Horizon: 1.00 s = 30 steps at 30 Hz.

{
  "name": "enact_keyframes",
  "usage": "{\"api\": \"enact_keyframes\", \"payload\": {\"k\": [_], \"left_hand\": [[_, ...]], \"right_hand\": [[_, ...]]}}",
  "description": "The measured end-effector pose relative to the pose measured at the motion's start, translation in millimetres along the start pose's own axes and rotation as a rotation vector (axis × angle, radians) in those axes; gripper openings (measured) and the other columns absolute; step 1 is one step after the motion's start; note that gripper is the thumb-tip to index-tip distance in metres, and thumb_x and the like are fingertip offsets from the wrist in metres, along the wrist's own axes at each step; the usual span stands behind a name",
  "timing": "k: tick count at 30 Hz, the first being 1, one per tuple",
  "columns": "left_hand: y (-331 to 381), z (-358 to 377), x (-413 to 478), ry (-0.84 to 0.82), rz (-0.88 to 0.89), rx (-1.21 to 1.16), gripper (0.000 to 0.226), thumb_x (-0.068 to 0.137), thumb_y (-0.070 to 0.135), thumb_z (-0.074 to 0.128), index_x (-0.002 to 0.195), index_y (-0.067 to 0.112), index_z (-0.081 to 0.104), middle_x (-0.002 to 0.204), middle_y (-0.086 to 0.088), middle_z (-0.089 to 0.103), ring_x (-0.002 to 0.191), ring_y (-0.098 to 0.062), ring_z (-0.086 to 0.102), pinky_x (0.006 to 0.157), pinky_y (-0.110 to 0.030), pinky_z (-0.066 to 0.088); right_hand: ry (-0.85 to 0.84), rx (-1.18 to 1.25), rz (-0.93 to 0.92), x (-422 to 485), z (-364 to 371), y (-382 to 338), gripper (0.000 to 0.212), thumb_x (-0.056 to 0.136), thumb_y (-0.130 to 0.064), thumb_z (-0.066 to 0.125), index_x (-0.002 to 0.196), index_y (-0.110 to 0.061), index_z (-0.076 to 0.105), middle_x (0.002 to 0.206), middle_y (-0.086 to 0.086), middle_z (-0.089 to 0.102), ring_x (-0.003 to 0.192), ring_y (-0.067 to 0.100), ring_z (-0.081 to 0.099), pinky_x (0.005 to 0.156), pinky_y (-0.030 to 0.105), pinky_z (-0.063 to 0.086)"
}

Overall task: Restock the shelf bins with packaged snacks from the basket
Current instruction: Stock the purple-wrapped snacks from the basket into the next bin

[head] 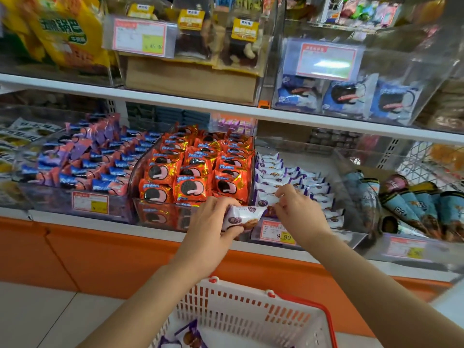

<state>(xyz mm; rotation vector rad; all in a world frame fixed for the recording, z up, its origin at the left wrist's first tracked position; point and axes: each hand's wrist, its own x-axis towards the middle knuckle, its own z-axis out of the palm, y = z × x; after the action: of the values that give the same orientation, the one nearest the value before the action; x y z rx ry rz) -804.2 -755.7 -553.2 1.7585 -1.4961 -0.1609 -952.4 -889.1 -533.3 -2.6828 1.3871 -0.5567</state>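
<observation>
One packet (247,215) half-hidden by left hand (209,223), basket (241,310) cropped

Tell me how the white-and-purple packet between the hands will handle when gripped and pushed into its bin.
Probably light: the left hand holds the packet between thumb and fingers. Its glossy film looks slippery, so it may slide off the stacked packets. The biscuit pictured on it suggests brittle contents; squeeze gently.

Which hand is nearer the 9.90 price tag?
Right. The right hand sits just above the price tag, pinching the end of the white packet; the left hand grips that packet farther left.
</observation>
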Motion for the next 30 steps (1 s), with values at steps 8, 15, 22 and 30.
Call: {"api": "enact_keyframes", "payload": {"k": [8,15,22,30], "left_hand": [[21,22,30,0.018,-0.108,-0.202,0.046,0.084,0.030,0.070,0.124,0.018,0.050,0.116,0.006,0.059,0.105,-0.009,0.055,0.084,-0.014,0.044],[32,49,40,-0.005,-0.031,-0.058,0.050,0.088,0.031,0.066,0.132,0.019,0.048,0.125,0.003,0.053,0.119,-0.013,0.043,0.096,-0.024,0.034],[9,47,15,0.082,0.253,0.534,0.046,0.072,0.019,0.079,0.115,0.017,0.065,0.111,0.002,0.063,0.118,-0.022,0.048,0.101,-0.044,0.042],[-13,53,-6,0.017,0.307,0.688,0.073,0.058,0.022,0.084,0.127,0.014,0.060,0.119,-0.003,0.065,0.118,-0.028,0.058,0.095,-0.045,0.045]], "right_hand": [[-0.231,0.703,0.159,-8,-17,14,0.078,0.082,-0.073,0.020,0.123,-0.018,0.056,0.118,-0.001,0.064,0.110,0.016,0.058,0.101,0.038,0.043],[-0.273,0.847,0.061,-7,-22,27,0.014,0.089,-0.027,0.064,0.100,-0.025,0.057,0.080,-0.011,0.069,0.067,-0.005,0.066,0.056,0.008,0.046],[-0.121,0.756,0.158,2,-11,34,0.026,0.087,-0.034,0.065,0.109,-0.022,0.060,0.102,-0.003,0.068,0.097,0.012,0.064,0.088,0.031,0.051],[-0.001,0.509,0.190,1,2,13,0.031,0.084,-0.041,0.067,0.109,-0.026,0.055,0.094,-0.010,0.054,0.078,0.011,0.055,0.064,0.027,0.044]]}}
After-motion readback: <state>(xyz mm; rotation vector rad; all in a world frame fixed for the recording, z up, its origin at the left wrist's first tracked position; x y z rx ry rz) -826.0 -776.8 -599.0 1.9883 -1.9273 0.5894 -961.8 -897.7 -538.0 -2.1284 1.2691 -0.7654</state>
